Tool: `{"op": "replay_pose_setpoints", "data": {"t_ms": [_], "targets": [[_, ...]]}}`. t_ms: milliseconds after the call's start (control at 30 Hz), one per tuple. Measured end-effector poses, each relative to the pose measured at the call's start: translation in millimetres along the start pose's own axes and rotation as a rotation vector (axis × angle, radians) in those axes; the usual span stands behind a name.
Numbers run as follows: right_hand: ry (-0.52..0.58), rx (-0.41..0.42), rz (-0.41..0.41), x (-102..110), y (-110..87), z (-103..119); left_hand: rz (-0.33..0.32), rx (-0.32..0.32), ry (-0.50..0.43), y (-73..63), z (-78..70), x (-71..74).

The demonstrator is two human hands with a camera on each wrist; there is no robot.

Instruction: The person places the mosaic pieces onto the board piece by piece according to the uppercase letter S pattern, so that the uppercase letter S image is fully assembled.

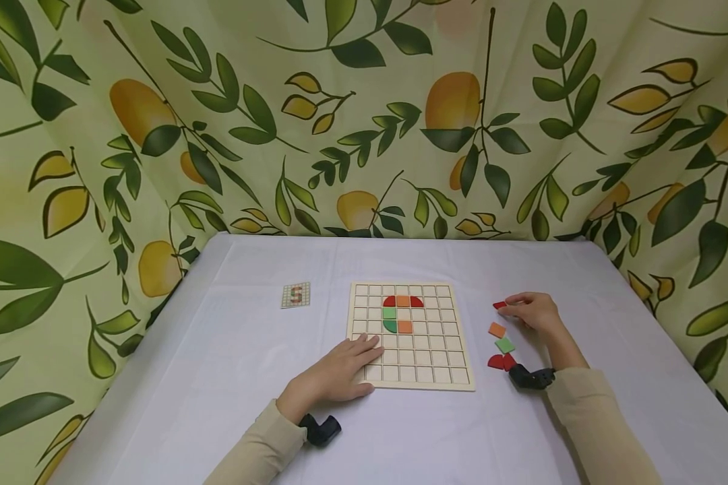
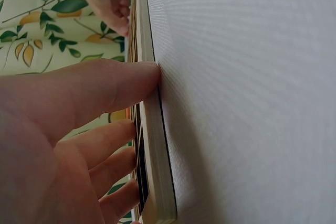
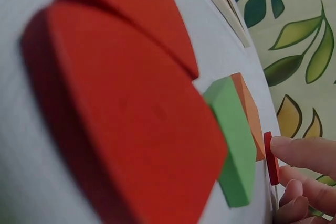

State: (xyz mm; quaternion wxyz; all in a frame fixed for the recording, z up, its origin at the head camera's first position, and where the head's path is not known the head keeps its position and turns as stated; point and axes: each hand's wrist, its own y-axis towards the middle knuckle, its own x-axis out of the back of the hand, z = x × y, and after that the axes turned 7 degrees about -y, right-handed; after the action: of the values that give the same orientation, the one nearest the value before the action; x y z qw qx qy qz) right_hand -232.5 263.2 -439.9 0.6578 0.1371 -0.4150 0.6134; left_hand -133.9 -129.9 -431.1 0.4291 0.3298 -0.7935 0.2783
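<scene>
A wooden grid board (image 1: 427, 350) lies flat on the white cloth. My left hand (image 1: 342, 367) rests on its near left corner, fingers spread over the squares and thumb (image 2: 142, 77) against the side edge. Set in the grid are two red quarter-round tiles, two orange square tiles (image 1: 404, 327), a light green square tile (image 1: 389, 312) and a darker green quarter-round tile (image 1: 391, 326). Right of the board, my right hand (image 1: 534, 311) pinches a red tile (image 3: 271, 158) at the fingertips, close to the cloth; the fingers partly hide its shape.
Between the board and my right forearm lie an orange square tile (image 1: 497, 329), a light green square tile (image 1: 505, 345) and two red quarter-round tiles (image 1: 495, 362). A small pattern card (image 1: 295, 295) with an S-like figure lies left of the board. Behind the table hangs a leaf-print curtain (image 1: 352, 135).
</scene>
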Motion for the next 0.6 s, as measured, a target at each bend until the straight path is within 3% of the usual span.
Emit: {"op": "replay_pose_setpoints", "data": {"t_ms": [233,467,600], "targets": [[-0.016,0.028,0.016,0.7,1.7,0.9,0.003,0.001,0.007,0.0,-0.4,-0.1],[-0.053,0.117,0.061,-1.0,-3.0,2.6,0.010,0.010,0.010,0.5,-0.4,-0.5],[-0.037,0.041,0.040,-2.2,-5.0,2.8,0.009,0.011,0.009,0.8,-0.3,-0.9]]}}
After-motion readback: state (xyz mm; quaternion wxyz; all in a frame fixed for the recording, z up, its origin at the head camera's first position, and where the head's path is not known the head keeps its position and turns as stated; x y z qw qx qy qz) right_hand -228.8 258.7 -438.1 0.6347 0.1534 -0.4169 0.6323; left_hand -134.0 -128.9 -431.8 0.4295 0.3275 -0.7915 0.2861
